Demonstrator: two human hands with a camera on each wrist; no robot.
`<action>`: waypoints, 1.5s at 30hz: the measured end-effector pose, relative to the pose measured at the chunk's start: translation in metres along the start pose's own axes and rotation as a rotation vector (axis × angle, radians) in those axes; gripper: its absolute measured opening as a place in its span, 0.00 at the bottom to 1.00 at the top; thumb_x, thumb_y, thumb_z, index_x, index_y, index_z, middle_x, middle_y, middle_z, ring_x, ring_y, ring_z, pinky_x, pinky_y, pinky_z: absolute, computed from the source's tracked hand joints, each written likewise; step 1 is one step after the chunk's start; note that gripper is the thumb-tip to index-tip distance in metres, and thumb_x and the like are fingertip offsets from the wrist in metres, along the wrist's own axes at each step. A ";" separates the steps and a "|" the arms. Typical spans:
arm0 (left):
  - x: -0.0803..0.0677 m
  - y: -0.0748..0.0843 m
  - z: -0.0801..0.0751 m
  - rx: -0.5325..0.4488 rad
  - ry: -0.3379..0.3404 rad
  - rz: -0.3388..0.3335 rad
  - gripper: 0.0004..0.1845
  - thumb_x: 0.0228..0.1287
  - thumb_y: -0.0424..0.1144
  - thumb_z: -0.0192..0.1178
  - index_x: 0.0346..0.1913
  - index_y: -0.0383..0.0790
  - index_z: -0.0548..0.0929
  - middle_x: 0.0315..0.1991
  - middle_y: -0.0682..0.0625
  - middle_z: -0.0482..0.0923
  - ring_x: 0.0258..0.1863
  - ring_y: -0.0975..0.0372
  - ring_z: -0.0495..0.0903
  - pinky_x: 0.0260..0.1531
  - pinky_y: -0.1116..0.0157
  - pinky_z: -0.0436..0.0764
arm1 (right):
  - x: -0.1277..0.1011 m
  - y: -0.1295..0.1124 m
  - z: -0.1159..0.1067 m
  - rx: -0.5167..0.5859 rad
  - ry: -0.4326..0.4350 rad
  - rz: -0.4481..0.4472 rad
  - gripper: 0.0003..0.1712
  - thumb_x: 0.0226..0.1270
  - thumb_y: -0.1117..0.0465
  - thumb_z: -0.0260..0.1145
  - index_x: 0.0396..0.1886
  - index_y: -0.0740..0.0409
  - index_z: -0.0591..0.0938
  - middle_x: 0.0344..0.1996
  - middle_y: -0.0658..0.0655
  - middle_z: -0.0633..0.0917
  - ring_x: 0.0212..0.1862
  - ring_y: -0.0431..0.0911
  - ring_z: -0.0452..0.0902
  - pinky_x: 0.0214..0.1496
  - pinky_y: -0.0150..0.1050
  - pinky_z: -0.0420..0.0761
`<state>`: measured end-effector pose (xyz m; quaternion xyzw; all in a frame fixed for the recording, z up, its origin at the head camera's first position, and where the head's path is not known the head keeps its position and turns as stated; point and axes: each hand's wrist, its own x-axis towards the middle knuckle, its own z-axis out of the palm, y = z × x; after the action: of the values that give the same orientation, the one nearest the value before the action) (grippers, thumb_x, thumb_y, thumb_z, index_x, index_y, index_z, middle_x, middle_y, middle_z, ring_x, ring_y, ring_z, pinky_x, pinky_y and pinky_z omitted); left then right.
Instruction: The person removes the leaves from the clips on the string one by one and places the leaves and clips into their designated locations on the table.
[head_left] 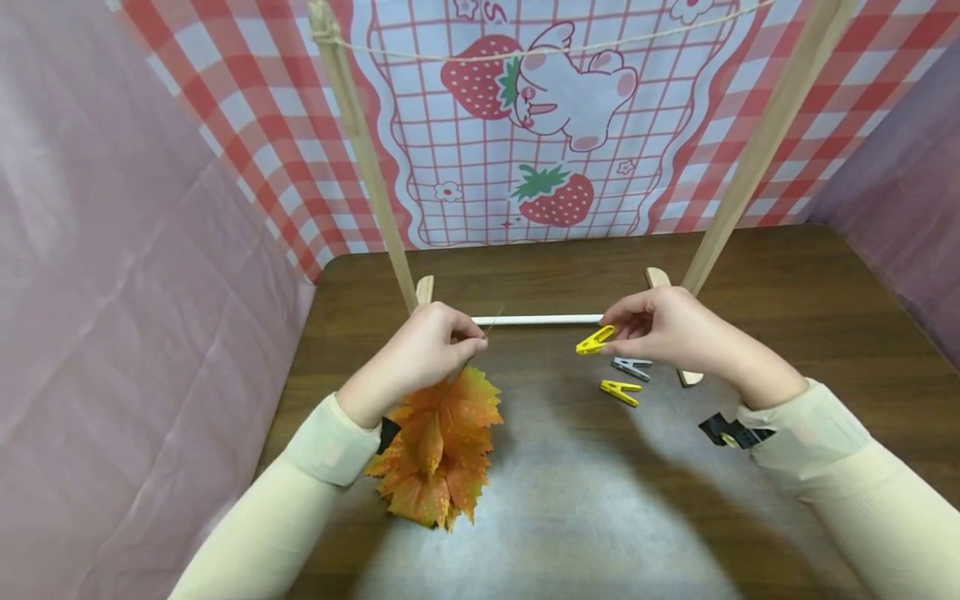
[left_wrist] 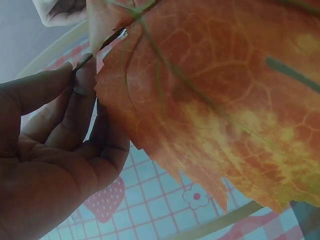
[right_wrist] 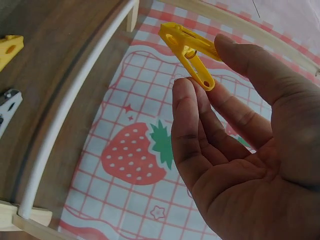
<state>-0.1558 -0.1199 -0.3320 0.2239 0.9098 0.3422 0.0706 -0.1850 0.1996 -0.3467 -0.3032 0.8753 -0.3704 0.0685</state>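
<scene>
Left grip: the left hand (head_left: 427,350) pinches the thin stem of a bunch of orange leaves (head_left: 442,446) between thumb and fingertips (left_wrist: 75,85); fingers curled tight round it
Leaves: they hang below that hand, over the near left part of the brown table (head_left: 787,275); blades fill the left wrist view
Right grip: the right hand (head_left: 667,329) holds a yellow clothespin (head_left: 596,340) between thumb and forefinger; its jaws point left, closed
Loose pins: a grey clothespin (head_left: 632,367) and a second yellow pin (head_left: 621,392) lie on the table just below the right hand
Frame: a wooden rack (head_left: 360,142) with a white bar (head_left: 536,319) stands behind both hands; a string (head_left: 525,52) spans its top
Containers: none in view
</scene>
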 end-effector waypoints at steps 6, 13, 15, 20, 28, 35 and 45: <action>0.001 -0.002 0.011 0.103 -0.008 0.076 0.05 0.59 0.39 0.60 0.30 0.45 0.86 0.25 0.61 0.79 0.24 0.71 0.74 0.27 0.70 0.74 | -0.004 0.006 0.006 0.000 -0.042 0.013 0.13 0.48 0.63 0.73 0.36 0.58 0.84 0.24 0.47 0.82 0.27 0.41 0.78 0.26 0.35 0.78; 0.000 -0.004 0.023 0.089 -0.075 0.074 0.06 0.60 0.37 0.60 0.29 0.44 0.86 0.24 0.59 0.79 0.22 0.70 0.74 0.26 0.70 0.73 | -0.006 0.013 0.014 -0.022 -0.069 0.034 0.10 0.47 0.67 0.71 0.33 0.61 0.83 0.22 0.48 0.81 0.26 0.41 0.77 0.26 0.34 0.77; 0.000 -0.004 0.026 0.090 -0.092 0.074 0.06 0.60 0.37 0.59 0.28 0.45 0.85 0.22 0.59 0.79 0.21 0.70 0.73 0.25 0.70 0.73 | -0.007 0.015 0.017 -0.037 -0.068 0.031 0.10 0.46 0.68 0.71 0.32 0.61 0.83 0.21 0.47 0.81 0.26 0.41 0.77 0.26 0.33 0.77; -0.001 -0.006 0.032 0.122 -0.121 0.081 0.06 0.59 0.38 0.60 0.28 0.47 0.86 0.22 0.61 0.79 0.20 0.70 0.72 0.25 0.70 0.72 | -0.010 0.021 0.023 -0.054 -0.066 0.029 0.10 0.44 0.67 0.72 0.31 0.60 0.83 0.21 0.46 0.80 0.25 0.40 0.77 0.25 0.33 0.77; -0.002 -0.010 0.044 0.150 -0.124 0.103 0.05 0.57 0.36 0.61 0.27 0.45 0.86 0.22 0.63 0.78 0.20 0.71 0.73 0.25 0.71 0.72 | -0.017 0.031 0.030 -0.007 -0.073 0.032 0.09 0.44 0.66 0.73 0.28 0.60 0.83 0.19 0.46 0.80 0.24 0.41 0.76 0.24 0.33 0.76; -0.001 -0.012 0.056 0.150 -0.164 0.104 0.06 0.57 0.35 0.61 0.26 0.43 0.86 0.20 0.61 0.77 0.19 0.69 0.71 0.22 0.70 0.71 | -0.021 0.037 0.038 0.028 -0.085 0.060 0.12 0.46 0.65 0.72 0.33 0.63 0.83 0.21 0.48 0.81 0.26 0.41 0.77 0.27 0.33 0.77; 0.001 -0.016 0.071 0.207 -0.165 0.111 0.06 0.54 0.34 0.63 0.22 0.44 0.85 0.17 0.61 0.75 0.18 0.68 0.71 0.22 0.70 0.70 | -0.027 0.041 0.048 -0.029 -0.060 0.066 0.09 0.44 0.66 0.70 0.29 0.61 0.84 0.18 0.45 0.79 0.23 0.40 0.76 0.25 0.33 0.76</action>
<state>-0.1427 -0.0883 -0.3960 0.3072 0.9177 0.2302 0.1028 -0.1662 0.2082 -0.4124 -0.2862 0.8876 -0.3461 0.1025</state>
